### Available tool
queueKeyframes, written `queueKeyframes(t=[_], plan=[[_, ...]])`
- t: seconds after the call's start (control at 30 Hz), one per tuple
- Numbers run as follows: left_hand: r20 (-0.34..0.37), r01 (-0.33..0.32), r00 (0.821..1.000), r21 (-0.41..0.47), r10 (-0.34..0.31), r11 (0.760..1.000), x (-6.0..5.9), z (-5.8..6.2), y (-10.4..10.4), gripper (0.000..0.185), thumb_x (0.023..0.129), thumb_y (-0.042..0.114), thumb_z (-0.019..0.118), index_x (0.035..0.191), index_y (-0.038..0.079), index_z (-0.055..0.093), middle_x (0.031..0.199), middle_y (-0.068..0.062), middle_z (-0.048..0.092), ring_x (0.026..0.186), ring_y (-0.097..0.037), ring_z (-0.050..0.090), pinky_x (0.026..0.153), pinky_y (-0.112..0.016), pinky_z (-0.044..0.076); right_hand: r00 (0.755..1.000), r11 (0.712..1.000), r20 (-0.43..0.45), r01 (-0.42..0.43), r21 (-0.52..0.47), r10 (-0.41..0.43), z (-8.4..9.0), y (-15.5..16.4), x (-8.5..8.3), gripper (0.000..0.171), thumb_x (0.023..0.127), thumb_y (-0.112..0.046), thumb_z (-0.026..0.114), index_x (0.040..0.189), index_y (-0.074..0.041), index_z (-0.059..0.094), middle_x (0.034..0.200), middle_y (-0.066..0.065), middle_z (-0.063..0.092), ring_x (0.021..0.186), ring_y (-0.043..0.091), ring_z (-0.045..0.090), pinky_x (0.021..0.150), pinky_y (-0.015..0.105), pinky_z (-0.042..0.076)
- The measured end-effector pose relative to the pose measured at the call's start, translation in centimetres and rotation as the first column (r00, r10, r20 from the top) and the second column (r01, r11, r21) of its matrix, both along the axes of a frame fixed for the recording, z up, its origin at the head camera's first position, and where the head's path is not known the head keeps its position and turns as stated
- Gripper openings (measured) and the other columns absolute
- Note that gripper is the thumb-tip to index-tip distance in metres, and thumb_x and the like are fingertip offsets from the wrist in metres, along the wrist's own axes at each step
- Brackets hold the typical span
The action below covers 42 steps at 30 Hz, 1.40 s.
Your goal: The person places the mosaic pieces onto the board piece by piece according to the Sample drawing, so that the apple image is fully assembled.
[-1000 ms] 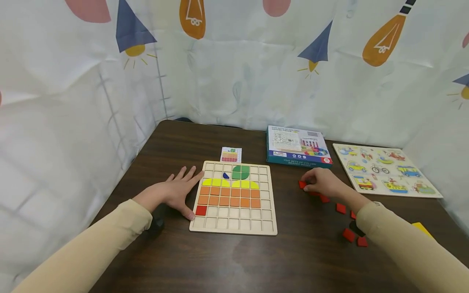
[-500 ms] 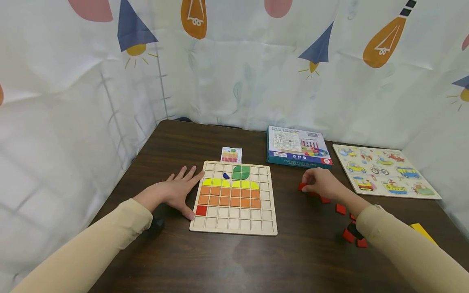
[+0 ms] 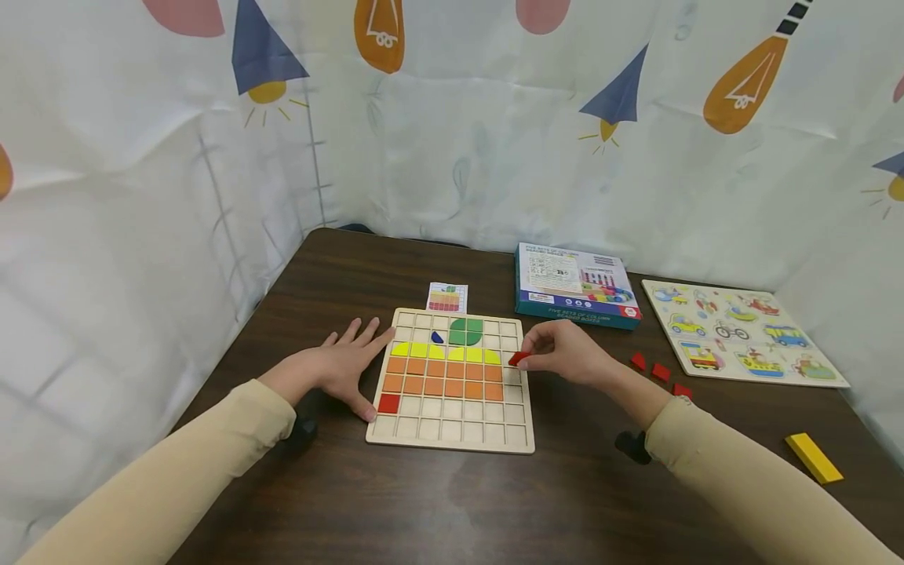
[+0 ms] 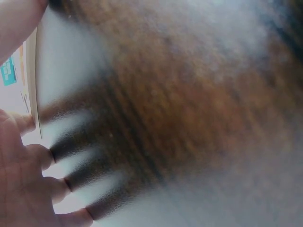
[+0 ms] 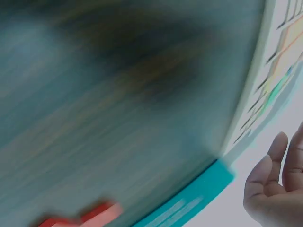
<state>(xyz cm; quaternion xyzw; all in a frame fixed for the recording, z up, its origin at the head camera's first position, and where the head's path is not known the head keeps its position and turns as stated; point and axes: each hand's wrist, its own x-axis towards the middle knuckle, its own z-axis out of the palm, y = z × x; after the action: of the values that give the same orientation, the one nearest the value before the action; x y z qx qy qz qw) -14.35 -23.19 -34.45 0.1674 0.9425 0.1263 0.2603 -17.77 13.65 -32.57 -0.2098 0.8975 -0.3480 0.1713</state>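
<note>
Red tile [image 3: 519,359] pinched in our right grip [image 3: 567,353] at the right of the grid board [image 3: 450,431], our left grip [image 3: 342,370] splays against its left edge.

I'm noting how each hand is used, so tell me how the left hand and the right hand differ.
The left hand has its fingers spread, while the right hand has thumb and fingers drawn together.
The left hand holds nothing; the right hand pinches a red piece.
The left hand is at the left edge of the grid board, the right hand by its right edge.
Both come out of beige sleeves.
</note>
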Motion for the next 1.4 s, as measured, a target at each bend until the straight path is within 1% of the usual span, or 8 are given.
queueKeyframes(t=[0.17,0.33,0.43,0.63,0.87,1.07,1.23,1.4], plan=[[0.000,-0.003,1.000,0.002,0.003,1.000,-0.1,-0.2,-0.2,0.140,0.065,0.058,0.090,0.165,0.008,0.007,0.170,-0.029,-0.002,0.154,-0.056,-0.006,0.117,-0.078,0.006,0.996,0.997,0.048,-0.074,-0.030,0.075,0.0,-4.1,0.9,0.010,0.090,-0.016,0.080,0.095,-0.009,0.075,0.095,0.003,0.075,0.088,0.019,0.061,0.075,0.031,0.052],[0.000,-0.006,1.000,-0.005,0.006,1.000,-0.2,-0.3,-0.2,0.139,0.065,0.058,0.090,0.165,0.008,0.008,0.170,-0.029,-0.002,0.154,-0.056,-0.006,0.117,-0.077,0.006,0.981,0.982,0.050,-0.183,-0.040,0.185,-0.1,-7.8,1.8,0.007,0.091,-0.015,0.078,0.095,-0.008,0.078,0.088,0.000,0.076,0.082,0.013,0.062,0.076,0.027,0.053],[0.002,-0.008,1.000,-0.014,0.008,1.000,-0.2,-0.2,-0.2,0.138,0.065,0.058,0.090,0.165,0.009,0.007,0.170,-0.028,-0.002,0.154,-0.056,-0.006,0.118,-0.077,0.007,0.969,0.970,0.054,-0.240,-0.025,0.241,-0.1,-9.8,2.3,0.006,0.091,-0.015,0.078,0.093,-0.009,0.079,0.084,-0.001,0.076,0.078,0.010,0.061,0.073,0.025,0.053],[-0.005,-0.005,1.000,-0.023,0.005,1.000,-0.4,-0.3,-0.1,0.137,0.066,0.059,0.088,0.165,0.010,0.008,0.170,-0.028,-0.001,0.154,-0.057,-0.005,0.117,-0.078,0.008,0.955,0.954,0.030,-0.295,0.056,0.294,-0.4,-12.8,2.8,0.006,0.090,-0.015,0.080,0.089,-0.009,0.081,0.077,-0.002,0.076,0.073,0.008,0.059,0.068,0.021,0.050],[-0.004,0.002,1.000,-0.021,-0.003,1.000,-0.3,-0.2,-0.1,0.136,0.066,0.059,0.088,0.165,0.010,0.008,0.170,-0.028,0.000,0.154,-0.057,-0.005,0.116,-0.079,0.008,0.962,0.956,0.014,-0.273,0.111,0.273,-0.6,-14.6,3.2,0.006,0.088,-0.014,0.081,0.085,-0.008,0.082,0.074,-0.001,0.075,0.070,0.009,0.059,0.061,0.020,0.047],[-0.002,0.003,1.000,-0.020,-0.003,1.000,-0.1,-0.2,-0.2,0.135,0.067,0.058,0.088,0.165,0.009,0.009,0.170,-0.029,0.001,0.154,-0.057,-0.004,0.117,-0.078,0.008,0.965,0.954,0.003,-0.259,0.152,0.261,-0.8,-15.1,3.5,0.007,0.088,-0.014,0.081,0.082,-0.009,0.081,0.073,-0.002,0.074,0.069,0.010,0.058,0.061,0.021,0.047],[-0.004,-0.003,1.000,-0.019,0.003,1.000,-0.1,-0.1,0.0,0.135,0.067,0.057,0.088,0.165,0.009,0.009,0.170,-0.029,0.001,0.154,-0.057,-0.004,0.117,-0.078,0.008,0.969,0.950,-0.009,-0.239,0.199,0.245,-0.7,-15.4,3.7,0.009,0.088,-0.016,0.081,0.080,-0.012,0.080,0.071,-0.005,0.072,0.068,0.010,0.059,0.060,0.023,0.048],[-0.009,-0.004,1.000,-0.018,0.004,1.000,-0.1,-0.3,0.0,0.136,0.066,0.058,0.089,0.165,0.009,0.009,0.170,-0.029,0.001,0.154,-0.057,-0.003,0.117,-0.078,0.009,0.969,0.936,-0.040,-0.225,0.270,0.244,-0.7,-15.8,3.8,0.009,0.088,-0.019,0.082,0.080,-0.016,0.080,0.071,-0.008,0.071,0.068,0.008,0.059,0.061,0.025,0.049]])
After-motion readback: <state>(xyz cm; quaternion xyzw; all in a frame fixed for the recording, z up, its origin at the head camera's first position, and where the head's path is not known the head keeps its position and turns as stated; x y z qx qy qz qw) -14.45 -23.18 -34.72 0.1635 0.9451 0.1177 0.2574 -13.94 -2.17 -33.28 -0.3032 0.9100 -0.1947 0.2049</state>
